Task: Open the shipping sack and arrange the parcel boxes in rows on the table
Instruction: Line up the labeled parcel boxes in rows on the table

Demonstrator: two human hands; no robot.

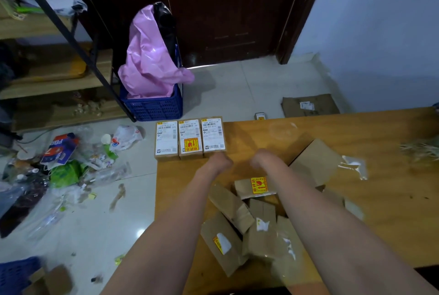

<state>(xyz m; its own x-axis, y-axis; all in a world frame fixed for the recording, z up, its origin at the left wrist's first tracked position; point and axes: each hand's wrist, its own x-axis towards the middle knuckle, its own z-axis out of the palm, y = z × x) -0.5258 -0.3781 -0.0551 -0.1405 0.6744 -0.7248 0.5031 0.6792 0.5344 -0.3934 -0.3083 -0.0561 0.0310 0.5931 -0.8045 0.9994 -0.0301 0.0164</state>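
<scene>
Three labelled boxes (190, 139) in a row on the bench (356, 128), far-left corner. Left hand (219, 160) and right hand (260, 158) blurred, grip unclear. Leftmost box overhangs the edge; a nudge could drop it.

3 labelled boxes (190, 139) sit side by side at the table (380, 128) corner (hands blurred), loose boxes (244, 218) nearer.

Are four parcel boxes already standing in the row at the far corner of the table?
No, the row at the table corner has only three labelled boxes side by side.
</scene>
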